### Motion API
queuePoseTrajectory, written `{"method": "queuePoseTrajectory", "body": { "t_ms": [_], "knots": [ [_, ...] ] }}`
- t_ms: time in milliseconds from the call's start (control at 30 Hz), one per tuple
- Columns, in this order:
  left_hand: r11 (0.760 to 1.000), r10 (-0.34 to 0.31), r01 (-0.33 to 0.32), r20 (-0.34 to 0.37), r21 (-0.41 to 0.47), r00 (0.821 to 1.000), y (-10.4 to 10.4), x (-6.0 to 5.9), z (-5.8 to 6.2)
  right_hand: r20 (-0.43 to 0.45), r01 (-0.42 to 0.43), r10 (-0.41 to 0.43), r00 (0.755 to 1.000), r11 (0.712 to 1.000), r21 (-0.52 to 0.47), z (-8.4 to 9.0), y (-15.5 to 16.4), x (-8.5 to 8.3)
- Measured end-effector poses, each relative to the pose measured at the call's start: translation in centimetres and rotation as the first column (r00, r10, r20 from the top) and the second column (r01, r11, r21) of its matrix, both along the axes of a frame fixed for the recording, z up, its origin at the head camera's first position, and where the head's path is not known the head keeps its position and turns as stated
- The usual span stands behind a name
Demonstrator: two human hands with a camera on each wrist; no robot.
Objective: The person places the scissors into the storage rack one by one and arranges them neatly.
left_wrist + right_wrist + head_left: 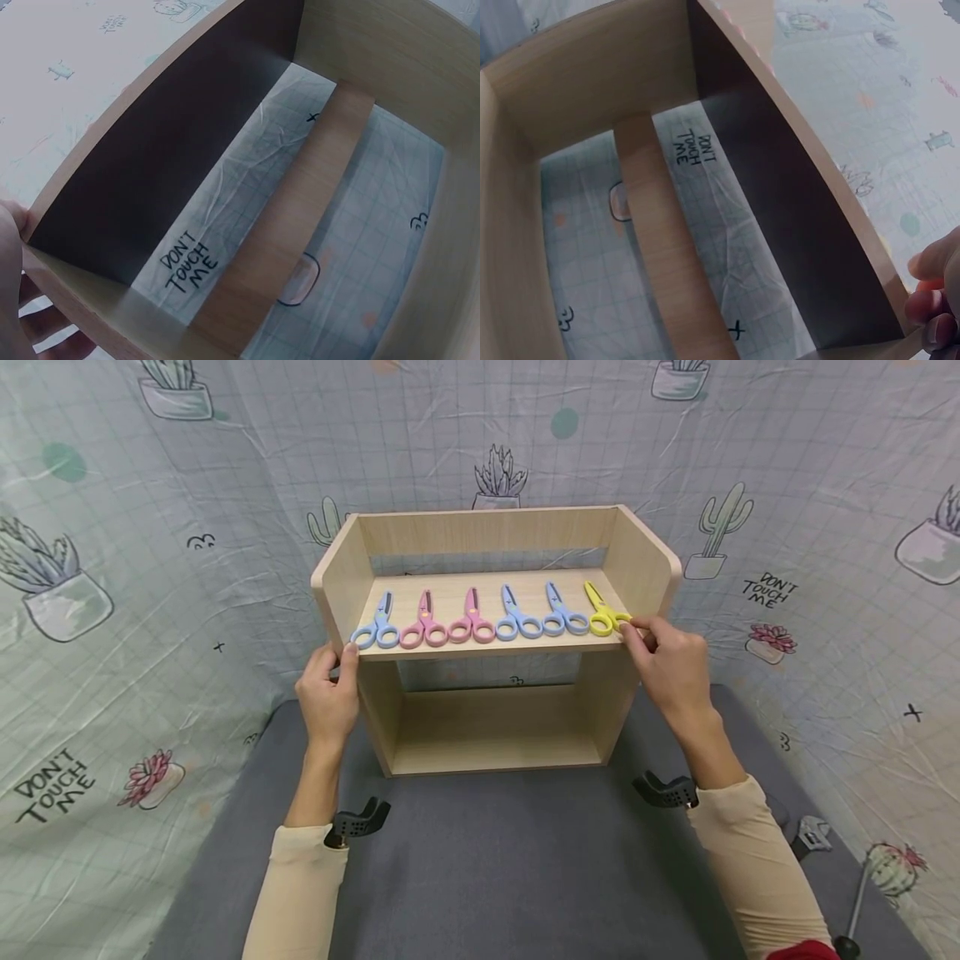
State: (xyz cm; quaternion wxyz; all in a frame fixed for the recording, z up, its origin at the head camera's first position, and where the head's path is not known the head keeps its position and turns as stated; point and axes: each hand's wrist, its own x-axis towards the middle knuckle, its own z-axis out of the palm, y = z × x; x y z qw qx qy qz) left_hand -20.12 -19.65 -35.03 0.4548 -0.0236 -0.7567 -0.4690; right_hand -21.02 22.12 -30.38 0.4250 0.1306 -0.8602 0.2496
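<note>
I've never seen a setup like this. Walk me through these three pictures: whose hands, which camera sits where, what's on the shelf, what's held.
No machine here: a person works bare-handed, wearing three cameras. The wide picture comes from the head; the other two come from the wrists and look into the wooden shelf unit from below. On its upper board lie six scissors: blue, two pink, two blue, then the yellow scissors. The left hand grips the shelf's left front edge. The right hand has its fingertips at the yellow scissors' handle, at the right end.
</note>
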Motion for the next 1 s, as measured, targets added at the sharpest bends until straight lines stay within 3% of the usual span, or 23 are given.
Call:
{"method": "queuePoseTrajectory", "body": {
  "t_ms": [267,567,667,833,1000],
  "knots": [
    [1.0,-0.009,0.008,0.056,0.012,0.998,-0.2,0.3,0.0,-0.055,-0.014,0.012,0.998,0.999,-0.047,-0.8,0.2,1.1],
    [0.997,-0.034,0.025,0.131,0.072,0.991,-0.3,1.4,0.5,-0.107,-0.073,0.066,0.992,0.995,-0.063,-1.7,-0.4,2.8],
    [0.997,-0.018,0.011,0.094,0.078,0.995,0.1,2.2,0.7,-0.116,-0.09,0.085,0.99,0.995,-0.034,-2.0,-0.7,3.3],
    [0.999,0.039,-0.039,-0.03,-0.016,0.999,1.3,4.0,1.1,-0.109,-0.131,0.131,0.985,0.991,0.012,-2.4,-1.1,4.3],
    [0.994,-0.004,-0.01,-0.127,-0.107,0.992,2.7,6.1,1.1,-0.108,-0.222,0.225,0.968,0.974,0.04,-3.0,-1.9,5.4]
  ]
}}
